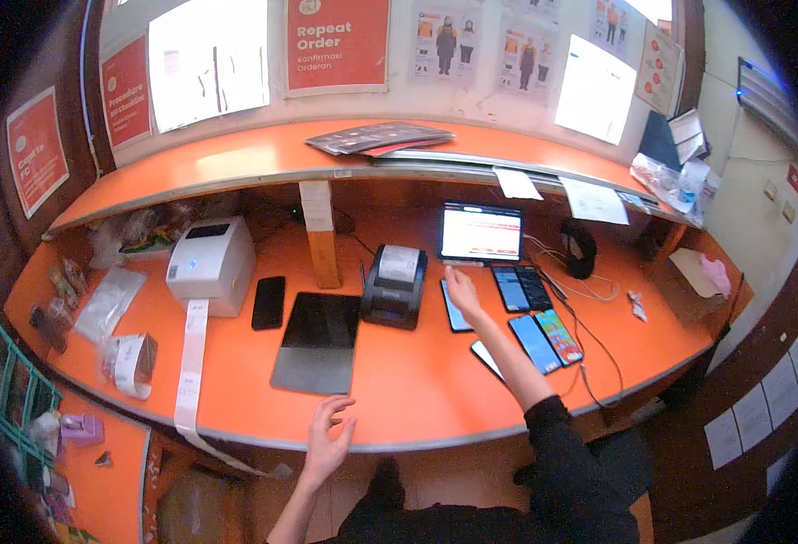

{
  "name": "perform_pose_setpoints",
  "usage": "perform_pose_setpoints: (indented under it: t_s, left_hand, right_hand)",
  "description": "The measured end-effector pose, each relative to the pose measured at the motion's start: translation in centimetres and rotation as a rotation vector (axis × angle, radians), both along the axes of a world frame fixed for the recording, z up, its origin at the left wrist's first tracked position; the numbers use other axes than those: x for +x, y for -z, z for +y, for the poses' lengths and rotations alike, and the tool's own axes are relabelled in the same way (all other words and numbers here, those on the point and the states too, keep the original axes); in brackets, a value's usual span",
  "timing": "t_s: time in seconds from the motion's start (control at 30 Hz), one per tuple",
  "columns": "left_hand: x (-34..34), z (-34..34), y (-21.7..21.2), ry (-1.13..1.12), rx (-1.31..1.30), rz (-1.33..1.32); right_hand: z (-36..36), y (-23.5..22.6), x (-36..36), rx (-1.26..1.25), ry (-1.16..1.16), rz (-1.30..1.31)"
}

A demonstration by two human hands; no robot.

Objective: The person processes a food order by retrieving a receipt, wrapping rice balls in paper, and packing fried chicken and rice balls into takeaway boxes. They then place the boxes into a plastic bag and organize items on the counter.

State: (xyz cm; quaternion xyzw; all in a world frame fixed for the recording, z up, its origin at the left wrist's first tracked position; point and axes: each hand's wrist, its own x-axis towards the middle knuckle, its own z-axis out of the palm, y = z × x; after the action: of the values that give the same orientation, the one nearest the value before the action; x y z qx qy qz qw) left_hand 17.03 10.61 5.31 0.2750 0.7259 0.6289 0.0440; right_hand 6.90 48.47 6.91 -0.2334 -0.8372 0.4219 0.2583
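My right hand [461,292] reaches out over the orange counter [417,381] and rests its fingers on a smartphone [454,308] lying flat beside a small black receipt printer [393,285]. The hand holds nothing. My left hand [329,440] hovers near the counter's front edge with its fingers spread, empty, just in front of a dark tablet [317,340] that lies flat. Several more phones [535,313] lie to the right of my right arm, and an upright tablet with a lit screen [481,233] stands behind them.
A white label printer [211,263] stands at the left with a paper strip [190,363] hanging over the edge, a black phone [268,302] beside it. A wooden post [322,240] holds the orange upper shelf [263,154]. Cables [589,290], bags and posters surround the counter.
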Motion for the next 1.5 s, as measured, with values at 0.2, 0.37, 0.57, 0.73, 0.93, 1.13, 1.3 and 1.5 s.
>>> perform_pose_setpoints:
  t_s: [0.2,0.37,0.57,0.73,0.93,1.13,1.3,1.5]
  left_hand:
    - [-6.8,8.8,-0.8,0.003,-0.096,0.061]
    - [-11.2,16.4,-0.9,-0.222,-0.298,0.249]
    - [-14.5,22.0,1.2,-0.447,-0.488,0.285]
    - [-14.9,22.6,2.8,-0.560,-0.565,0.405]
    - [-13.5,20.6,-1.1,-0.185,0.172,-0.056]
    - [-3.2,17.0,-8.2,0.297,0.510,-0.317]
    - [0.6,15.5,-10.9,0.190,0.397,-0.381]
    - [2.4,14.1,-11.9,0.145,0.369,-0.436]
  right_hand:
    - [6.5,1.2,-12.6,0.001,0.069,-0.453]
    - [4.7,-0.5,-15.6,-0.185,-0.294,-0.197]
    - [1.6,-7.7,-11.6,-0.544,-1.016,-0.225]
    - [0.0,-9.7,-4.1,-0.236,-1.664,-0.883]
    - [0.0,-12.0,2.9,-0.549,-1.032,-0.175]
    - [-3.2,-13.4,6.2,-0.739,-0.857,0.228]
    - [-5.1,-14.7,7.6,-0.720,-0.913,0.249]
    - [-6.0,-15.9,9.0,-0.707,-1.014,0.236]
